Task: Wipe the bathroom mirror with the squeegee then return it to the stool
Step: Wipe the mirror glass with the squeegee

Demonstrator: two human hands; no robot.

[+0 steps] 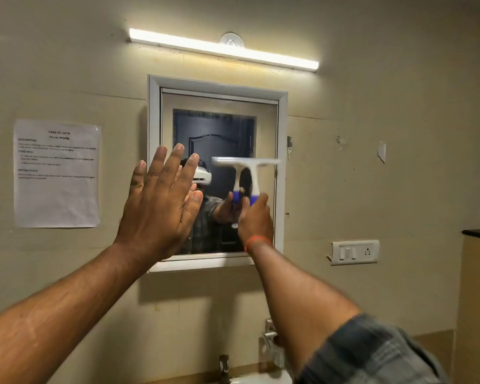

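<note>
squeegee (245, 173) blade level, handle down | right hand (254, 217) grip holding handle | mirror (219, 128)

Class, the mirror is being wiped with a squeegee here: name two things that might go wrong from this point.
1. The left hand is spread open at the mirror; if it touches the glass it may leave smudges.
2. The right hand grips only the squeegee handle's lower end, and the blade sits by the right frame, so it might slip or knock the frame.

centre: white-framed square wall mirror (281, 173) | right hand (254, 217) grips blurred white-and-blue plastic squeegee (245, 173), blade level at mid-glass | left hand (161, 200) spread flat, centre-left | printed paper notice (56, 173) at left
</note>
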